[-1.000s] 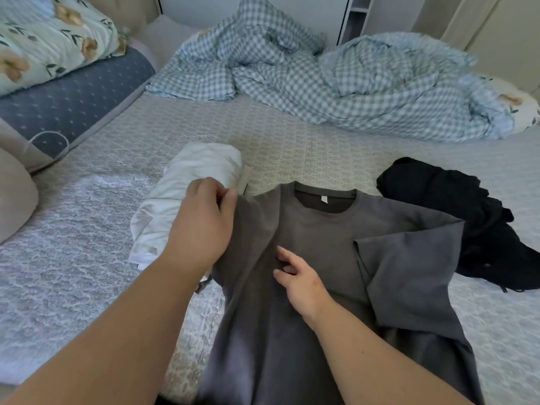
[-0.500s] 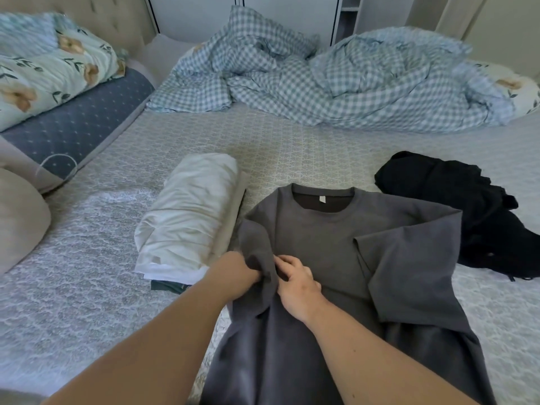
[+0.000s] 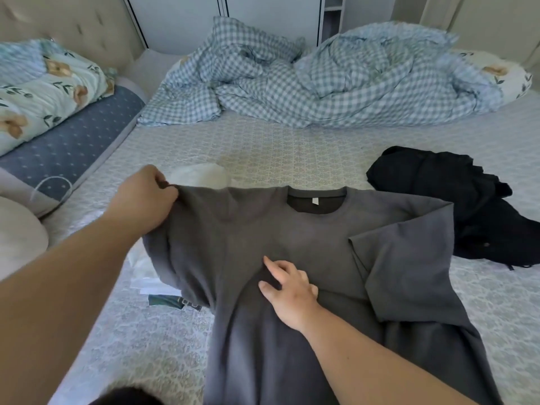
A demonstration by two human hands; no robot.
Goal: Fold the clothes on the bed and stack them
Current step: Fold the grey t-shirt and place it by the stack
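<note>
Rumpled checked duvet (image 3: 321,83) at the far side; floral pillow (image 3: 43,89) left.

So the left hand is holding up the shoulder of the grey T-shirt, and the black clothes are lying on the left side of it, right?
Not quite. The head view shows the left hand gripping the shoulder of the grey T-shirt, but the black clothes lie on its right side, not its left.

Patterned grey bed (image 3: 263,147) bearing a grey T-shirt (image 3: 292,244), black garment (image 3: 455,200), folded white stack (image 3: 201,175), crumpled checked duvet (image 3: 321,83), floral pillow (image 3: 43,92)
</note>
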